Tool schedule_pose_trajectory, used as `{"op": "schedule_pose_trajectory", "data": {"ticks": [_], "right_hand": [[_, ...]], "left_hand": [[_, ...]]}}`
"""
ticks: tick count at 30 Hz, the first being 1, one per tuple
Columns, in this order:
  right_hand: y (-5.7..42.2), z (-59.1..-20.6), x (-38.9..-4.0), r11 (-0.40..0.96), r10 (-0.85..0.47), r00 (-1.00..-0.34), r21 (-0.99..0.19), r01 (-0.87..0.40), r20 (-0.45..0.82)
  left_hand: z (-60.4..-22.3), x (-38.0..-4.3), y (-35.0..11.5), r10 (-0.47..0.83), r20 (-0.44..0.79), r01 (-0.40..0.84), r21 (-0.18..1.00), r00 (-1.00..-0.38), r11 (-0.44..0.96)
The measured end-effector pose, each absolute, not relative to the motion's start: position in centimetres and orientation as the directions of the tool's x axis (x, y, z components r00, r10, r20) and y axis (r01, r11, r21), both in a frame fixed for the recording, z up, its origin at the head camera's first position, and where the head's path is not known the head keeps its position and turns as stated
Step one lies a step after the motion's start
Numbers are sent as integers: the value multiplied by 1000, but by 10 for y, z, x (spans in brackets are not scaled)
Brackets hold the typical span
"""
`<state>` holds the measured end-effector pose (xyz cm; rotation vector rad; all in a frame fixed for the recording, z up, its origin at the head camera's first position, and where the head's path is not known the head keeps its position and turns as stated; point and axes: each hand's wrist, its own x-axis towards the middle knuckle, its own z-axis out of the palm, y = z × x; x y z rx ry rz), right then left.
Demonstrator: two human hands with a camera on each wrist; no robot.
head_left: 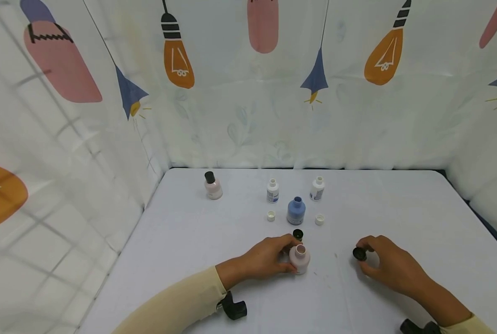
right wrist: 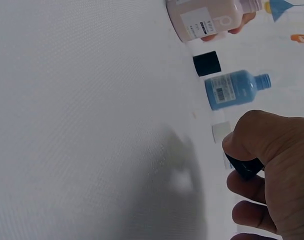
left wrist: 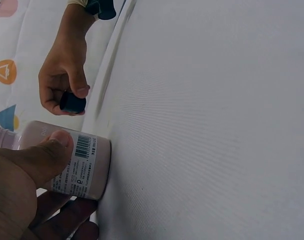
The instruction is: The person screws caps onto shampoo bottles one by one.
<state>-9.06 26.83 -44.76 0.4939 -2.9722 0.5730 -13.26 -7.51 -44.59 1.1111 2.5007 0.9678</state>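
Observation:
My left hand (head_left: 269, 257) grips a pale pink bottle (head_left: 300, 260) that stands uncapped on the table, its neck bare. In the left wrist view the thumb lies across the bottle's label (left wrist: 79, 165). Off to the right, my right hand (head_left: 392, 266) pinches a black cap (head_left: 359, 253) between thumb and fingers, just above the tabletop. Another black cap (head_left: 298, 234) lies right behind the pink bottle. Behind that stands an open blue bottle (head_left: 296, 211).
Two small white bottles (head_left: 272, 191), both uncapped, stand farther back. Two white caps (head_left: 271, 215) lie in front of them. A pink bottle with a black cap (head_left: 213, 186) stands at the back left. Printed curtains (head_left: 248, 116) enclose the white table (head_left: 181, 218).

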Motion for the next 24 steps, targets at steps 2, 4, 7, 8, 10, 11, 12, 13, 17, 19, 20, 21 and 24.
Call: {"op": "schedule_pose_trajectory", "data": {"ticks": [2, 4, 7, 8, 10, 11, 12, 13, 17, 19, 20, 21, 24], "right_hand": [[268, -446, -91, 878, -299, -944, -349, -329, 137], [268, -445, -91, 878, -299, -944, -348, -330, 141], [268, -444, -91, 875, -304, -941, -347, -338, 148], [268, -444, -92, 873, -306, -940, -348, -341, 152], [269, -444, -92, 868, -314, -935, -350, -352, 164], [269, -443, -92, 865, -319, -932, -349, -361, 172], [269, -443, -92, 862, -324, -929, -348, -368, 180], [269, -443, -92, 859, -328, -926, -347, -375, 188], [268, -442, -92, 854, -337, -915, -338, -396, 220], [268, -441, -92, 851, -339, -910, -335, -405, 239], [268, -441, -92, 848, -342, -905, -332, -413, 251], [268, -440, -92, 844, -344, -902, -334, -419, 261], [268, -440, -92, 828, -351, -894, -353, -436, 280]], "left_hand": [[-446, -133, -75, 727, 48, 570, 657, -684, 493], [-446, -133, -75, 726, 44, 566, 659, -687, 496], [-446, -133, -75, 724, 39, 562, 660, -688, 498], [-446, -133, -75, 724, 38, 561, 660, -689, 499], [-446, -134, -75, 725, 38, 562, 659, -688, 500], [-446, -134, -75, 725, 38, 564, 657, -687, 500], [-446, -134, -75, 726, 39, 565, 656, -687, 500], [-446, -134, -75, 726, 40, 567, 655, -686, 500], [-445, -134, -75, 731, 44, 572, 656, -681, 493], [-445, -134, -75, 733, 45, 573, 656, -678, 490], [-445, -134, -75, 735, 44, 573, 658, -677, 489], [-445, -134, -75, 736, 44, 573, 659, -676, 487], [-445, -133, -76, 739, 47, 579, 656, -671, 484]]}}
